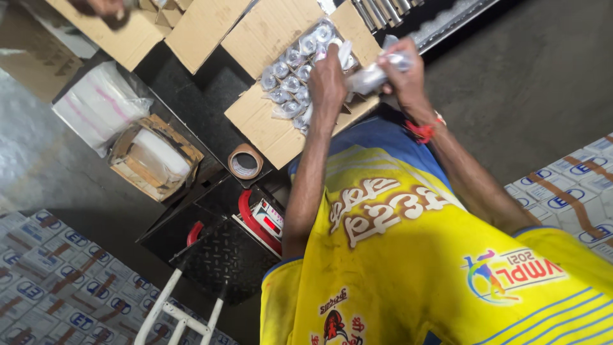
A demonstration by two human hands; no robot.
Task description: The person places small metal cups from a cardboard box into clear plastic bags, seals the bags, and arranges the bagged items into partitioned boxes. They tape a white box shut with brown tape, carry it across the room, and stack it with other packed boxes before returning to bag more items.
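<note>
Right hand (401,67) is gripping a bagged part (373,75), left hand (327,80) is pressing clenched on packets (290,83) in the box (268,124); careful placement needed.

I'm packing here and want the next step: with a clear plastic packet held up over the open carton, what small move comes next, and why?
Probably lower the clear packet in the right hand into the open carton, beside the bagged silver parts already lined up there; the left hand hovers over that row.

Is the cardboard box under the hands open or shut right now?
Open. The cardboard box has its flaps spread outward, and rows of small bagged shiny parts show inside.
</note>
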